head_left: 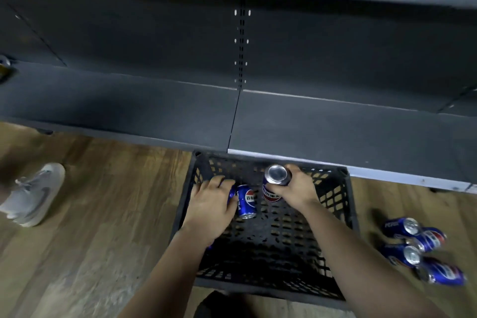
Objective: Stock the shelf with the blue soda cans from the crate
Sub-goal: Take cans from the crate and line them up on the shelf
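Caught mid-pick, at the grab stage of stocking. Reaching with both arms into the crate [335, 214], set on the floor [103, 214] at 6 o'clock, tight against the shelf [335, 124] at 12.

Gripping with the left hand [211, 204], fingers curled round it, the left can [246, 201], tilted on its side over the crate's mesh bottom. Wrapping with the right hand [296, 188] the right can [276, 181], upright, silver top toward the camera, near the crate's far wall at 12. Neither hand spread; each closed on its own tin, the two cans just beside each other.

Off at 3 o'clock of the crate, on the floor outside it: four or so loose cans [423, 248], lying on their sides in a heap. At 9 o'clock, well apart: a shoe [33, 193].

Likely next: lifting both cans clear of the crate's rim, carrying them toward 12 o'clock, standing each on its base on the shelf. Calls for turning the left can upright on the way, since gripped sideways; right can fit to set down as held. Worth minding: rim clearance on the lift, and a firm hold on the tilted tin, apt to roll if dropped.
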Demonstrator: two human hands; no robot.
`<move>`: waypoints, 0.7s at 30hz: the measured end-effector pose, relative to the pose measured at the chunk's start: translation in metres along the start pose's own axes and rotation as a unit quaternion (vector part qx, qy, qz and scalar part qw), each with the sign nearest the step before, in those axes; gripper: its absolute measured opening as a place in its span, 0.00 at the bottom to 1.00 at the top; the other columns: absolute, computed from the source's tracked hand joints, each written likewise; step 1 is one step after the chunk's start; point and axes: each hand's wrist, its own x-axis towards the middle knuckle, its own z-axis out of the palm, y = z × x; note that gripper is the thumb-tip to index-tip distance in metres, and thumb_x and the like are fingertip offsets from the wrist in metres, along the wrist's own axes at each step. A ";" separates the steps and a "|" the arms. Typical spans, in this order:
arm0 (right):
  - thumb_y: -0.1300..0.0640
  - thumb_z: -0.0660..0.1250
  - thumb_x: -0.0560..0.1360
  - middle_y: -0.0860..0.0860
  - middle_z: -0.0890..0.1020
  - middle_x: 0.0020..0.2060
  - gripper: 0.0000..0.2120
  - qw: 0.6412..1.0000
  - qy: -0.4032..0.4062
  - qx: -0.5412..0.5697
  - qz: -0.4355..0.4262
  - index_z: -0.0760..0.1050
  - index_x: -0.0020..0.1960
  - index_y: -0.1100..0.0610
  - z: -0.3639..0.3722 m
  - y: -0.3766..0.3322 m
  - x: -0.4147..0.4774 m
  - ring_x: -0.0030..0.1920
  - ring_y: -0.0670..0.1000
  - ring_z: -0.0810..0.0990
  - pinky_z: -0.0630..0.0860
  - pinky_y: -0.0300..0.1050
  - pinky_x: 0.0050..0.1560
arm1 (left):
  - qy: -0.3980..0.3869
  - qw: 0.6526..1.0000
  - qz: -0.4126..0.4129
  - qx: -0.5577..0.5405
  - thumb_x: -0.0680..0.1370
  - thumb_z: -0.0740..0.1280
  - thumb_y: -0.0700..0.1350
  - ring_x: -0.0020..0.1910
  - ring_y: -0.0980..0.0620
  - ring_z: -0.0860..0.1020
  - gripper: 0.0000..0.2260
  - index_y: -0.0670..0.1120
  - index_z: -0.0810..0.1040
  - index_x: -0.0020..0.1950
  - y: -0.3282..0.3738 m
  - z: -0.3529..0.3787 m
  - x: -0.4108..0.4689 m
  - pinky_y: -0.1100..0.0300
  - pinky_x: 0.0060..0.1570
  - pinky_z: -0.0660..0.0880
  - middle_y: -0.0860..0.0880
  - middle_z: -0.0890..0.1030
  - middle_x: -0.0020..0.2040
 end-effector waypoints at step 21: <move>0.52 0.74 0.71 0.50 0.82 0.50 0.16 0.967 0.041 0.251 -0.014 0.74 0.56 0.50 -0.344 -0.312 -0.191 0.47 0.51 0.83 0.83 0.51 0.44 | 0.034 0.994 0.100 -0.003 0.73 0.68 0.61 0.71 0.51 0.65 0.36 0.51 0.58 0.76 0.146 -0.399 -0.087 0.53 0.69 0.58 0.52 0.66 0.73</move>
